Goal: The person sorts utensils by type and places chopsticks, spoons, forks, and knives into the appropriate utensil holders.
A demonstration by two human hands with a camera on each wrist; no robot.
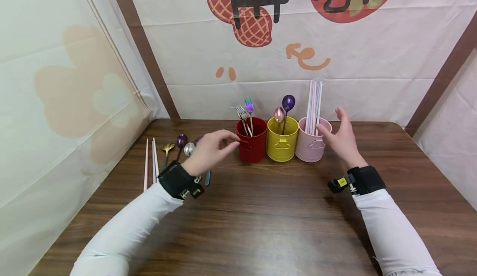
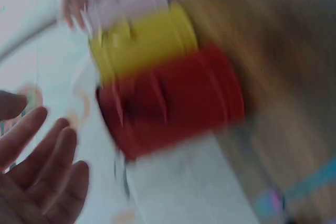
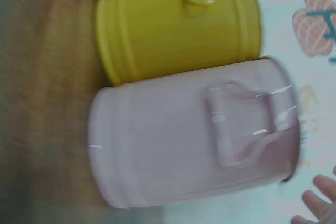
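Three small metal buckets stand side by side: red [image 1: 253,154], yellow [image 1: 282,155] and pink [image 1: 309,154]. Forks [image 1: 241,111] lean in the red one, including one with rainbow tines [image 1: 249,105]. The yellow one holds a purple spoon [image 1: 288,103] and a pinkish spoon [image 1: 279,115]. Pale chopsticks [image 1: 314,102] stand in the pink one. My left hand [image 1: 210,151] is by the red bucket's left side, fingers loosely bent and holding nothing. With fingers spread, my right hand [image 1: 344,141] is beside the pink bucket; whether its thumb touches the rim, I cannot tell.
On the table's left lie chopsticks [image 1: 146,166], a gold spoon [image 1: 168,147], a purple spoon [image 1: 181,140] and a silver spoon [image 1: 189,148]. My left hand and wrist partly cover other cutlery there. A printed cloth wall [image 1: 193,98] rises behind the wooden table [image 1: 283,218].
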